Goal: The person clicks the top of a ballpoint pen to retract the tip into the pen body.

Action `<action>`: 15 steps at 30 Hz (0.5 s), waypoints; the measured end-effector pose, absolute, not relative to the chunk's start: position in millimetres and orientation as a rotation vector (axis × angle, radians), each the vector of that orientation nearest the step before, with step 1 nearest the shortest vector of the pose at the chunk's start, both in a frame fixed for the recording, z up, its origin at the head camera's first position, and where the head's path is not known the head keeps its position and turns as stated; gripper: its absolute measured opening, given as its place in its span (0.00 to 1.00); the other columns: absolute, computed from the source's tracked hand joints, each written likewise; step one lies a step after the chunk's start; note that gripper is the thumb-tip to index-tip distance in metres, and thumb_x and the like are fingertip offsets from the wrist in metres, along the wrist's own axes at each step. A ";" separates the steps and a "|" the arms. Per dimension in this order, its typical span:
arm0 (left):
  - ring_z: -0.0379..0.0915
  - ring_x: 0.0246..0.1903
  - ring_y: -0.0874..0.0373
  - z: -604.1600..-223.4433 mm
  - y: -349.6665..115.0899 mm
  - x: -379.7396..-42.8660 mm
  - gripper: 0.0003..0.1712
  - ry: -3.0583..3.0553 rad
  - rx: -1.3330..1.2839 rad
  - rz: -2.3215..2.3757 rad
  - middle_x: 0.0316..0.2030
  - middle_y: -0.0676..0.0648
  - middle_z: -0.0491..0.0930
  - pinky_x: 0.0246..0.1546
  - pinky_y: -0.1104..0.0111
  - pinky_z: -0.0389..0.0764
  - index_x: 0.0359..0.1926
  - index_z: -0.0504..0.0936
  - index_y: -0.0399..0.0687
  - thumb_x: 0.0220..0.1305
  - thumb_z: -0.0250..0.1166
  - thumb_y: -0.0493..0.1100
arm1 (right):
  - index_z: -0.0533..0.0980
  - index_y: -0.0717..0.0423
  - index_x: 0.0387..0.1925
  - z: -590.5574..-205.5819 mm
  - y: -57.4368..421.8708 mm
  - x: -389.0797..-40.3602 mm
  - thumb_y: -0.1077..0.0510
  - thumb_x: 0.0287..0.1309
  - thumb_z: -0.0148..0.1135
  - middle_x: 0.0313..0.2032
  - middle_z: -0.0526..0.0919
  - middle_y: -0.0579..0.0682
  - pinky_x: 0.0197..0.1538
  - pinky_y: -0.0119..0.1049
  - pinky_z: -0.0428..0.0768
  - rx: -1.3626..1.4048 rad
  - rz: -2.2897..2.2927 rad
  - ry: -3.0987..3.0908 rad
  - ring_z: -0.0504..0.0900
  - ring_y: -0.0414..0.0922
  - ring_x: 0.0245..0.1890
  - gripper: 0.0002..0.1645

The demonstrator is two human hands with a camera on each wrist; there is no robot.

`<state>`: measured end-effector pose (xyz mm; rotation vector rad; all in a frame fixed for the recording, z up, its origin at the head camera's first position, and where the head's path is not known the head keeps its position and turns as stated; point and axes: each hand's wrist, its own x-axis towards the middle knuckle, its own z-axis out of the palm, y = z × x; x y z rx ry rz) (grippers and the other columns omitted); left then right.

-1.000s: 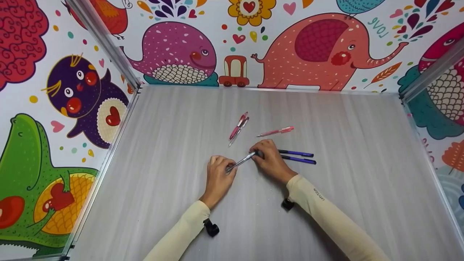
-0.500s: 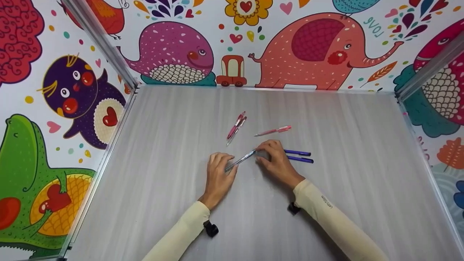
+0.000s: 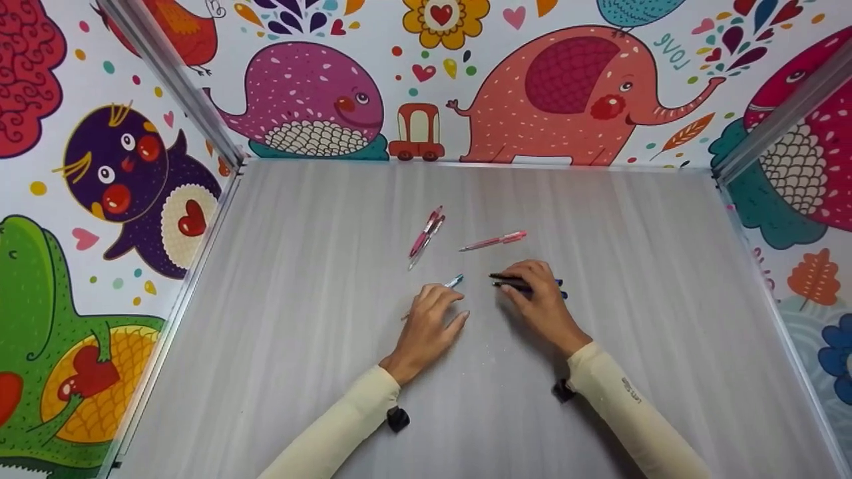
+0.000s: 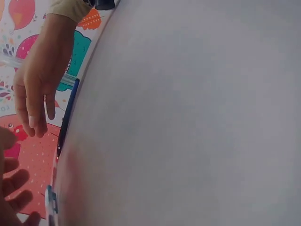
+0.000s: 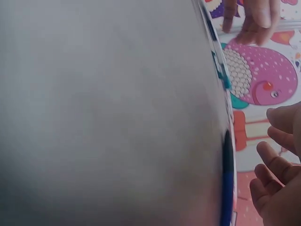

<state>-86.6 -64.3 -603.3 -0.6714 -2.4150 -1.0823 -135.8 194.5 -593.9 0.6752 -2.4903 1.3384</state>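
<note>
My left hand (image 3: 429, 326) hovers above the table with fingers loosely bent and nothing in them. Beneath it lies a clear pen with a light-blue clip (image 3: 455, 281), its middle hidden by the fingers. To the right, my right hand (image 3: 536, 303) hangs over two blue pens with black ends (image 3: 502, 277); its fingers are relaxed and part of both pens is covered. The right wrist view shows a blue pen (image 5: 227, 183) on the tabletop, with the right hand's fingers (image 5: 277, 165) apart from it. In the left wrist view both hands are clear of the table.
Farther back, two pink pens (image 3: 423, 234) lie side by side, slanted. A single pink pen (image 3: 494, 241) rests to their right. The grey table (image 3: 319, 266) is bordered by walls printed with cartoon animals (image 3: 313, 100).
Both hands have let go of the clear pen, which now lies on the table. The right hand has moved right over the blue pens; the left has shifted slightly right.
</note>
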 end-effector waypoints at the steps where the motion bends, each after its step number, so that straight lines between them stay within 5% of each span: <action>1: 0.79 0.55 0.49 -602.5 -62.2 -88.2 0.15 -2.429 -0.683 -1.079 0.48 0.47 0.85 0.53 0.53 0.80 0.52 0.88 0.39 0.68 0.79 0.38 | 0.86 0.62 0.53 -593.0 198.4 -135.2 0.68 0.68 0.75 0.55 0.85 0.56 0.67 0.36 0.71 0.660 1.345 -2.487 0.77 0.56 0.62 0.14; 15: 0.80 0.52 0.48 -602.7 -37.3 -106.8 0.15 -2.448 -0.810 -1.185 0.49 0.44 0.87 0.57 0.55 0.81 0.52 0.88 0.36 0.68 0.79 0.37 | 0.86 0.67 0.52 -589.2 242.6 -126.0 0.70 0.66 0.75 0.55 0.85 0.59 0.64 0.27 0.69 0.498 1.358 -2.511 0.77 0.57 0.61 0.14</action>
